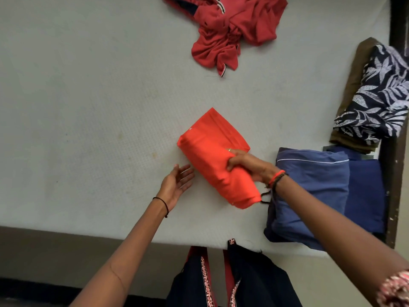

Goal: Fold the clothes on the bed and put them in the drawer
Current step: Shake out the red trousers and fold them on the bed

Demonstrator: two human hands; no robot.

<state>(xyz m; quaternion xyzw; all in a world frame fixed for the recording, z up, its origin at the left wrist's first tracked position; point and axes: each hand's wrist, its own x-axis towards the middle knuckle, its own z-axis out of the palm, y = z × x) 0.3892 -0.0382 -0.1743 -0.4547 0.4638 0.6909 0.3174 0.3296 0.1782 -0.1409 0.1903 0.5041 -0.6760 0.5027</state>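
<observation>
Item 1. Orange garment (212, 158): folded into a thick oblong bundle, laid aslant on the mattress (88, 107) near the middle of the scene, towards the near edge. Its near end is raised slightly.

Item 2. Right hand (245, 165): closed over the right side of the orange garment, with the fingers curled across the top of the cloth. The thumb is hidden. Red and dark threads (276, 178) are worn at the wrist.

Item 3. Left hand (177, 182): held wide, fingers straight and loosely spread, palm turned towards the bundle, just beside its left edge. Nothing is held. Whether the fingertips touch the cloth cannot be told. A black thread (163, 204) is worn at the wrist.

Item 4. Red garment (234, 29): crumpled and unfolded, placed at the far side of the mattress, well apart from the bundle.

Item 5. Blue folded garment (314, 196): laid flat at the right, near corner, partly over a navy folded garment (363, 196).

Item 6. Leaf-print garment (380, 96): folded and stacked on a brown garment (354, 74) at the far right, beside the dark bed frame (394, 173).
</observation>
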